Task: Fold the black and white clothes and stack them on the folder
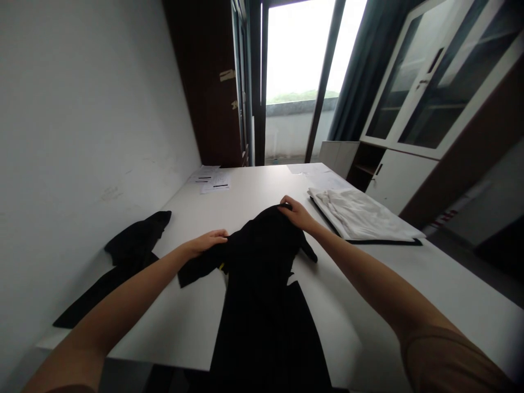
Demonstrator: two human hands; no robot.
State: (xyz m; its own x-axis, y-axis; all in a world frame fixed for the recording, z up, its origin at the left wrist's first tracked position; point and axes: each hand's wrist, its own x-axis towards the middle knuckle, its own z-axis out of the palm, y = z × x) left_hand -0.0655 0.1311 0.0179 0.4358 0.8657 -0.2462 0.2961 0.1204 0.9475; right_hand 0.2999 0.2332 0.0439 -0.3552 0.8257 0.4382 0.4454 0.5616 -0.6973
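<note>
A long black garment with short sleeves (pixel 262 273) hangs between my hands, its upper part raised above the white table and its lower part falling over the near edge. My left hand (pixel 208 240) pinches it at the left shoulder, with one sleeve spread out below. At the other shoulder, higher and farther off, my right hand (pixel 295 212) is closed on the cloth; the second sleeve droops beneath it. A small yellow spot shows near the left armpit.
Another black cloth (pixel 135 240) lies at the left by the wall. Folded white cloth (pixel 360 213) rests on something dark at the right of the table (pixel 254 183). Papers (pixel 215 183) lie at the far left, beyond them a dark cabinet (pixel 204 82).
</note>
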